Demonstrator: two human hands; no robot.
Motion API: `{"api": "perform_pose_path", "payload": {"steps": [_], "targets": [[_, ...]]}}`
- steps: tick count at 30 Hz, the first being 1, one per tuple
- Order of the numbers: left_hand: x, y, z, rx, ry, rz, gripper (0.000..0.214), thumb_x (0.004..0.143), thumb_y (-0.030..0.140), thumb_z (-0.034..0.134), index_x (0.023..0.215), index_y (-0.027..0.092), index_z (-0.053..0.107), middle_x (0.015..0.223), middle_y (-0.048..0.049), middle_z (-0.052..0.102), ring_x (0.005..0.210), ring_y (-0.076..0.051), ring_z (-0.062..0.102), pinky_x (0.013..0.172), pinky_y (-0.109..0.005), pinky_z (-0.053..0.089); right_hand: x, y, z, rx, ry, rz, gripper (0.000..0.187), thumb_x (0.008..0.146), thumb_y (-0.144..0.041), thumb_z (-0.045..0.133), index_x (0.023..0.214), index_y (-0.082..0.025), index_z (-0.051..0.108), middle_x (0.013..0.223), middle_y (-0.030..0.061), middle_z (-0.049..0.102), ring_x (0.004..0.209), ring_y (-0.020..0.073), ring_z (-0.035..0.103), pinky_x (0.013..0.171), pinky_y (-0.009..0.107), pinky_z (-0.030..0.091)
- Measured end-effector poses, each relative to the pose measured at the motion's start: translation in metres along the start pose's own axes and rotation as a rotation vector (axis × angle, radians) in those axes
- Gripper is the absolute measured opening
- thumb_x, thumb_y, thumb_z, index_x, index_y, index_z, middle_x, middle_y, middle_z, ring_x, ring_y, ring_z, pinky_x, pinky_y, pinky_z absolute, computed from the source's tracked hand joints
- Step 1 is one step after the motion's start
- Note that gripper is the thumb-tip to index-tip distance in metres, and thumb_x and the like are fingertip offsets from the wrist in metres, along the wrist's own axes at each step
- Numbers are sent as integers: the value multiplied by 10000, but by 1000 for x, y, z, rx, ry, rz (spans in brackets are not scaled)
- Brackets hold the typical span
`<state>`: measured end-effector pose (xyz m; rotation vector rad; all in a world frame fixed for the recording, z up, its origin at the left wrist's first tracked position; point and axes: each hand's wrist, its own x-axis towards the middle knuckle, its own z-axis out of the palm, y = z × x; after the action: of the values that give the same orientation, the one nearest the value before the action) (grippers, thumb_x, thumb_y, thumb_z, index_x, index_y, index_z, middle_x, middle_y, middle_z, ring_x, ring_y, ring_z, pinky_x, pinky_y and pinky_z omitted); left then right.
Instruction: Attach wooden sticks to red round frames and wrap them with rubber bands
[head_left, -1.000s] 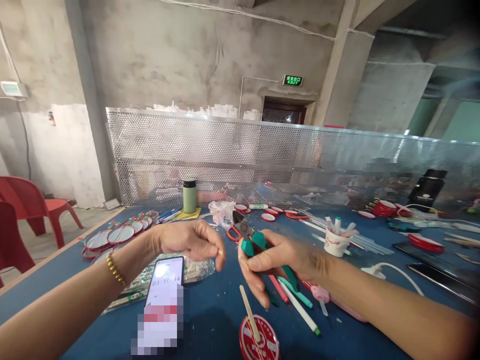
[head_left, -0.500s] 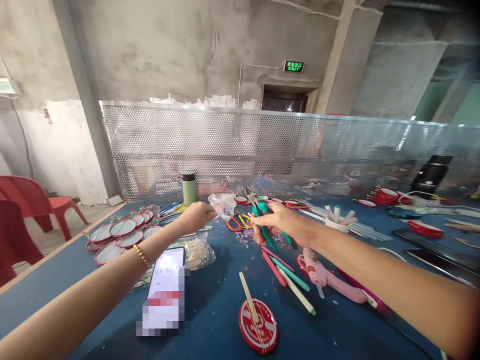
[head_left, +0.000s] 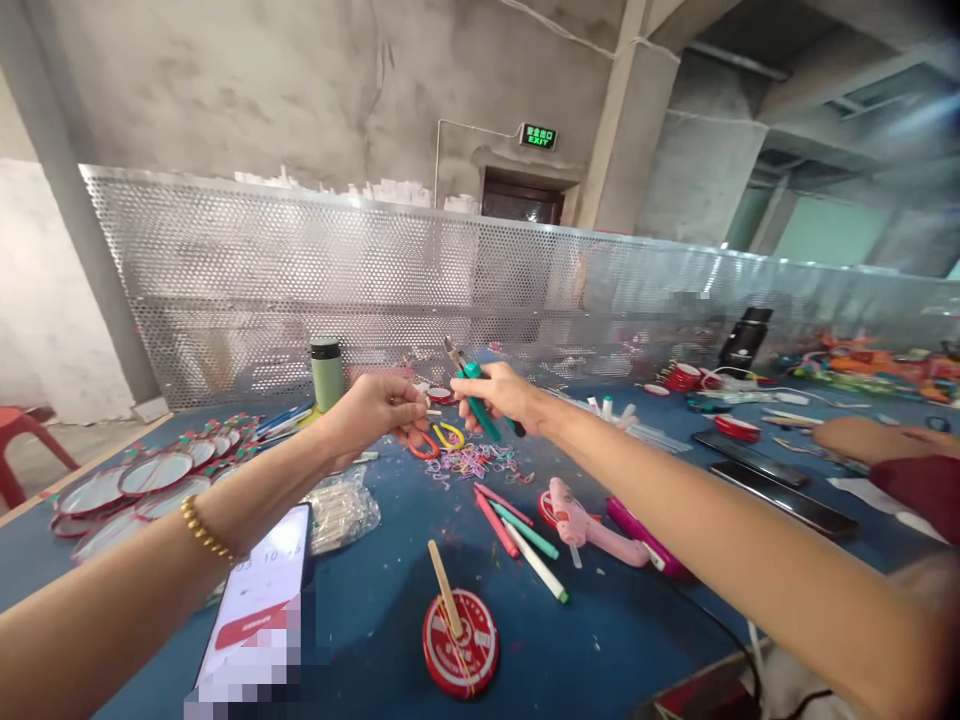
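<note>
Red-rimmed discs [head_left: 154, 474] overlap on the table [head_left: 352, 620] at left of frame; they look like the most finished items here, my read. Exact count can't be made, some hidden by the left forearm. Phone [head_left: 259, 585] with a timer, lower left, partly under the wrist. Clear bag of sticks [head_left: 345, 510] just right of it, plenty left inside.

Left hand [head_left: 384, 408], centre: fingers bunched, nearly closed. Can't tell if anything's pinched. Orange loop [head_left: 425, 457] right by its fingertips.

Red tin [head_left: 480, 655], lower centre, lies apart from both hands, wooden stick [head_left: 442, 580] slanting up from its middle. Can't tell if fixed. Looks part-done to me.

Coloured bands [head_left: 472, 460] scattered loose below the hands, so unused stock remains.

Green-handled cutters [head_left: 472, 373], centre: in the right hand [head_left: 510, 398], fingers wrapped round the grips, jaws tipped to upper left, clear of the left fingers. No cut visible at this instant.

Markers [head_left: 544, 573], then pink glue gun [head_left: 581, 525], on the table right of centre, neither in hand.
</note>
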<state>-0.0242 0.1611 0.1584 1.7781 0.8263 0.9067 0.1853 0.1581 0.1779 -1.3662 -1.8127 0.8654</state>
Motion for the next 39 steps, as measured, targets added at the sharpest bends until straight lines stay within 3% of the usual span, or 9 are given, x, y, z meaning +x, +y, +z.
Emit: {"api": "perform_pose_path", "payload": {"steps": [3, 7, 12, 18, 23, 26, 30, 34, 39], "targets": [[-10, -9, -1, -15, 10, -29, 85, 785, 169, 656, 808, 113, 596, 704, -38, 690, 618, -120, 663, 603, -247, 508, 25, 31, -10, -460, 100, 201, 412, 971, -513, 466, 875, -142, 618, 757, 76, 694, 535, 117, 630, 489, 222, 498], [-32, -28, 1, 10, -23, -44, 149, 754, 222, 697, 841, 121, 630, 703, -39, 712, 642, -136, 680, 622, -249, 530, 53, 85, -7, -668, 97, 330, 316, 962, -396, 562, 983, -97, 664, 993, 161, 694, 824, 205, 680, 696, 306, 555], [-63, -59, 5, 82, -137, -119, 235, 760, 332, 704, 909, 151, 700, 701, -21, 729, 626, -138, 672, 623, -245, 545, 70, 124, -2, -872, 97, 382, 352, 954, -332, 616, 1256, -156, 579, 1253, 100, 601, 1049, 231, 633, 876, 434, 547], [-79, -73, 11, 237, -147, -159, 202, 831, 336, 597, 859, 178, 718, 692, -12, 710, 626, -139, 645, 597, -229, 513, 72, 130, 1, -996, 161, 333, 351, 955, -342, 611, 1254, -160, 582, 1252, 87, 602, 1053, 241, 632, 876, 438, 547], [-80, -74, 11, 399, -129, -39, 197, 826, 332, 585, 832, 201, 731, 729, -14, 701, 675, -151, 637, 619, -229, 496, 67, 88, -11, -1006, 170, 235, 314, 954, -368, 600, 1164, -136, 629, 1173, 102, 651, 1019, 223, 644, 866, 414, 531], [-82, -78, 13, 426, -114, 29, 195, 802, 320, 582, 797, 201, 737, 698, -15, 690, 643, -149, 633, 598, -221, 491, 34, 45, -25, -1001, 214, 115, 333, 977, -386, 505, 995, -119, 703, 1018, 137, 720, 972, 227, 655, 806, 323, 470], [-91, -75, 19, 430, -90, 122, 190, 777, 308, 581, 772, 200, 737, 661, -4, 689, 605, -142, 639, 570, -197, 488, -70, 17, -30, -984, 312, -85, 340, 1009, -350, 403, 933, -183, 690, 802, 55, 719, 727, 164, 639, 666, 294, 420], [-104, -68, 27, 509, -73, 154, 180, 789, 299, 576, 736, 206, 721, 618, 39, 671, 571, -113, 624, 550, -153, 458, -164, 49, -20, -1117, 357, 7, 265, 987, -295, 456, 893, -177, 674, 850, 68, 706, 756, 194, 638, 683, 318, 420], [-110, -63, 33, 587, -86, 170, 235, 838, 278, 506, 720, 212, 698, 567, 60, 632, 537, -89, 588, 527, -128, 421, -187, 114, -11, -1262, 282, 40, 203, 925, -205, 526, 1061, -136, 660, 1033, 123, 681, 1013, 273, 602, 837, 364, 433]]}}
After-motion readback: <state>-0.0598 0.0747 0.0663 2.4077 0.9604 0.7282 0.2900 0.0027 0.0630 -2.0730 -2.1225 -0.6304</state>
